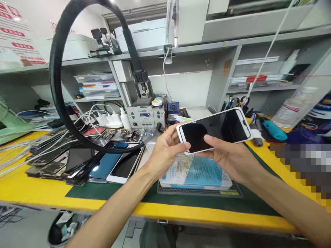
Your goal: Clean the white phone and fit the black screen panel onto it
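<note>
A white smartphone with a dark screen is held above the bench in both hands, screen up and tilted. My left hand grips its left end, thumb along the near edge. My right hand supports it from beneath, with the thumb resting on the glass near the middle. Directly below lies a blue and white work pad on a dark grid mat.
A pile of phone screens and parts covers the left of the yellow bench. A black ring lamp arcs over it. A soldering station, chargers and shelves stand behind. A teal tool lies at right.
</note>
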The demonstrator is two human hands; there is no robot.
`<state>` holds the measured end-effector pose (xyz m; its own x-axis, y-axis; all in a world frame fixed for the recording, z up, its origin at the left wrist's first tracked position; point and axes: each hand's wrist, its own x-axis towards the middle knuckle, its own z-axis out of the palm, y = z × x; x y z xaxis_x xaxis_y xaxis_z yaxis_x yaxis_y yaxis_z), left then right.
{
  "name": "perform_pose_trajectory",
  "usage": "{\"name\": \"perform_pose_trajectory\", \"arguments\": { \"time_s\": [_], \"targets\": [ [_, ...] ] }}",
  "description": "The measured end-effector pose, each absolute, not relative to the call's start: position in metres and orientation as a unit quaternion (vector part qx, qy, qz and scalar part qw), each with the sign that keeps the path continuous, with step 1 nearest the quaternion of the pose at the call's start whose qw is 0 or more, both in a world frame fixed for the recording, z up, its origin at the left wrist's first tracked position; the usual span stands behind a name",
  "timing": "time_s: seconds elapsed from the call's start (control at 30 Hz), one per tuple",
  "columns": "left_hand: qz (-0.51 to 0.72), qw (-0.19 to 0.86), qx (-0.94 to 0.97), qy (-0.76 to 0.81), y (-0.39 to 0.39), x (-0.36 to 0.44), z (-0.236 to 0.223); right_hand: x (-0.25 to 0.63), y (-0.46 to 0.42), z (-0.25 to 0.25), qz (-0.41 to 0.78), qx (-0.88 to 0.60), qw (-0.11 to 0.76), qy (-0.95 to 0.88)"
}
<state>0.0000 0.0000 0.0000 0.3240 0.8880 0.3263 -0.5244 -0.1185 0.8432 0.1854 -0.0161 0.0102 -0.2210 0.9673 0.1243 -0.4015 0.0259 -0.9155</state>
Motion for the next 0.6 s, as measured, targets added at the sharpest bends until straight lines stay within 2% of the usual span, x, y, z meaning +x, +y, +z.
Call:
{"name": "perform_pose_trajectory", "arguments": {
  "time_s": [0.6],
  "targets": [
    [0.538,0.631,0.523,0.198,0.0064,-0.0107,0.0001,0.1894,-0.0207,0.0077,0.596,-0.303,0.573,-0.473]
  ]
}}
